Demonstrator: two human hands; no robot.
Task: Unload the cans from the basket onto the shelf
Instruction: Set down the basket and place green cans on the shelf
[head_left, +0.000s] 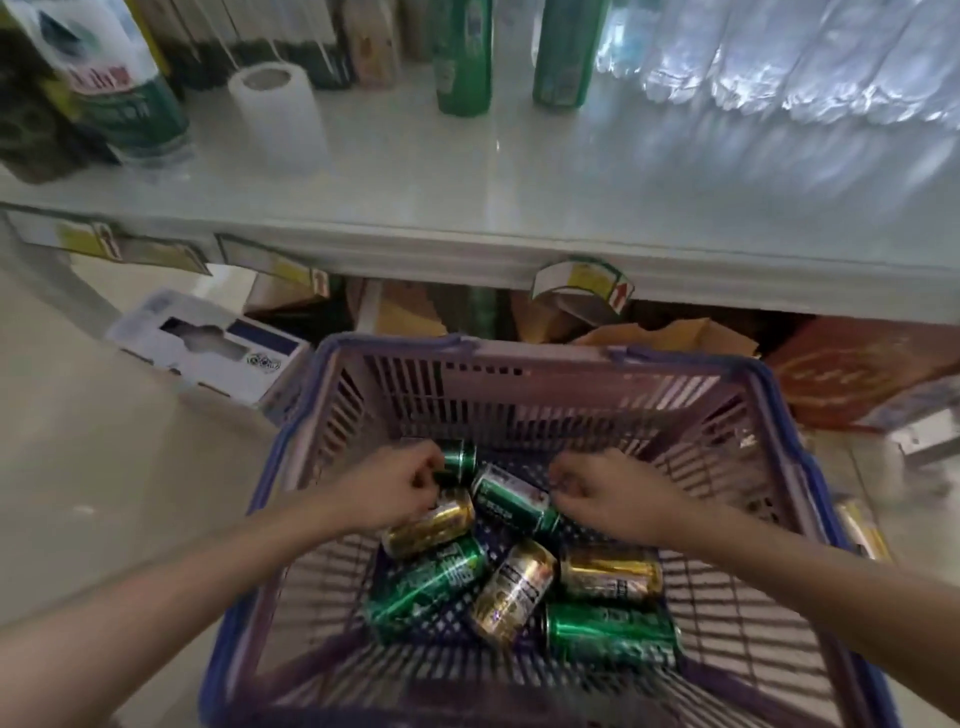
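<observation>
Seven cans lie loose on the floor of the basket (291, 431). The left hand (400, 486) curls on a green can (460, 460); the right hand (605, 491) pinches another green can (511, 501). Lifted one-handed, either could slip back among its neighbours or clip the shelf (519, 176) edge above both hands.

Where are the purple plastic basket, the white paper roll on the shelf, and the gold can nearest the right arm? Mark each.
Purple plastic basket (524, 347): head view, on its far rim.
White paper roll (278, 122): head view, on its side wall.
Gold can nearest the right arm (610, 573): head view, on the middle of its side.
</observation>
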